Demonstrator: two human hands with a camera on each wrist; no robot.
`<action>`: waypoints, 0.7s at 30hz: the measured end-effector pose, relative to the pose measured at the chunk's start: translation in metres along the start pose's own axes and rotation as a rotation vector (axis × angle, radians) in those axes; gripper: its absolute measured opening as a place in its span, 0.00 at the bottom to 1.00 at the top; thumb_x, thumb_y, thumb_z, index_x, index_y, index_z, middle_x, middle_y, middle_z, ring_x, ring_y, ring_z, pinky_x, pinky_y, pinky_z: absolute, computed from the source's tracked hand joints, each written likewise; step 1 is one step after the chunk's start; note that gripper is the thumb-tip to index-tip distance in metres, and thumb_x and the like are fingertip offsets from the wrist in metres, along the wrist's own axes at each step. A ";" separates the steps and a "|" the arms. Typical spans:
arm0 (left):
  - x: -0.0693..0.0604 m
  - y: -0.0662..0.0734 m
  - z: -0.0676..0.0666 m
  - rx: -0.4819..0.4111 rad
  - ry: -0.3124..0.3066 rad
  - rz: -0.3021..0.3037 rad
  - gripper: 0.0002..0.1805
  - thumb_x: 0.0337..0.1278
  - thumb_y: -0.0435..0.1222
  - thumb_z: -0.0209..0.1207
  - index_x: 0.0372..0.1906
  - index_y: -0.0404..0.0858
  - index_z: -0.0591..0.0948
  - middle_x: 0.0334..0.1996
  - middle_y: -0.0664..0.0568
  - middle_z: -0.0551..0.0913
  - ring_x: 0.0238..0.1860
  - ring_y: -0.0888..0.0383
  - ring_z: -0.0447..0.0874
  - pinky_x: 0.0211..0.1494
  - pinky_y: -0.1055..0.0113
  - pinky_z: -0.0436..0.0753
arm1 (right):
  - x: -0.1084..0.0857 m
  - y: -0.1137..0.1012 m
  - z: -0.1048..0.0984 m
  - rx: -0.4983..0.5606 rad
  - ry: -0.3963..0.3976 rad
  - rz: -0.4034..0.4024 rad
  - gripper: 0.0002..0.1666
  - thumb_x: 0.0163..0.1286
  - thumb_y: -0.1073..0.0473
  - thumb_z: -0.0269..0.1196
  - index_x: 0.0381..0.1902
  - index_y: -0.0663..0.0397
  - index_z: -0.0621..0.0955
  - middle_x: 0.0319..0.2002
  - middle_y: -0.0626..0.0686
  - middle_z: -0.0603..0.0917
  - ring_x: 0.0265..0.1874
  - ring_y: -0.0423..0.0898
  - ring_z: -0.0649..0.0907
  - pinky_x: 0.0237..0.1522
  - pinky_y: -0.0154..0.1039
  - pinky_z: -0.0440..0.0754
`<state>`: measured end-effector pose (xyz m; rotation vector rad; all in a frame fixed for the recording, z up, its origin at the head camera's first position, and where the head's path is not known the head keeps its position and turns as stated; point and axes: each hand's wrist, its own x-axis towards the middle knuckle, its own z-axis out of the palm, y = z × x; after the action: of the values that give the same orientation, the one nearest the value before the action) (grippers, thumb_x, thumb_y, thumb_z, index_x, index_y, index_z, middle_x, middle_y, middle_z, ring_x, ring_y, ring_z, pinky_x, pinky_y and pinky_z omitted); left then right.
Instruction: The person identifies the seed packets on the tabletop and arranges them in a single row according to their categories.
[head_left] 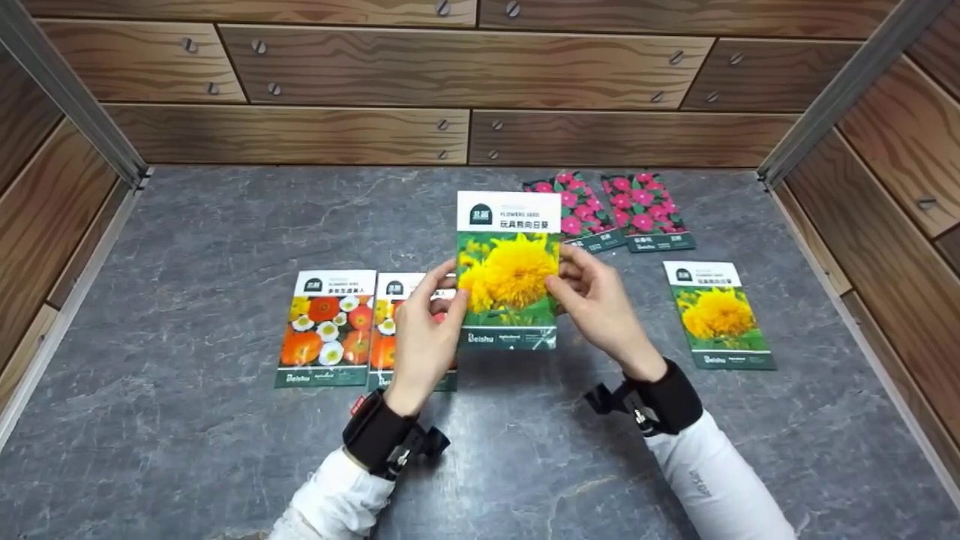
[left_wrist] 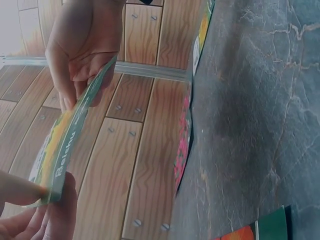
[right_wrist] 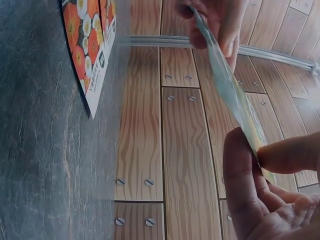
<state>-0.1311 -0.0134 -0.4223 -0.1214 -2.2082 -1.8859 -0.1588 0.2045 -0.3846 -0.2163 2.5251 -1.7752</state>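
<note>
A seed packet with a yellow sunflower picture is held up above the table, its printed front toward the head camera. My left hand pinches its left edge between thumb and fingers. On the opposite edge, my right hand pinches it the same way. Both wrist views show the packet edge-on, slightly bowed, with thumbs on the front and fingers behind. Below the left hand lies an orange poppy seed packet, partly covered by that hand. Another poppy packet lies just left of it.
Two pink-flower seed packets, one partly behind the held packet and one beside it, lie at the back right. A second sunflower packet lies at the right. Wood-patterned walls enclose the grey marbled table.
</note>
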 end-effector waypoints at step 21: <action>0.001 -0.007 0.001 0.223 -0.133 0.008 0.36 0.65 0.23 0.61 0.78 0.29 0.67 0.62 0.36 0.82 0.40 0.55 0.78 0.38 0.76 0.73 | -0.001 0.010 -0.005 -0.202 -0.102 0.069 0.37 0.82 0.65 0.54 0.84 0.57 0.57 0.48 0.64 0.83 0.34 0.41 0.85 0.39 0.45 0.92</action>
<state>-0.1338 -0.0136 -0.4286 -0.2215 -2.4839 -1.6575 -0.1592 0.2124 -0.3928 -0.2187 2.6037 -1.4465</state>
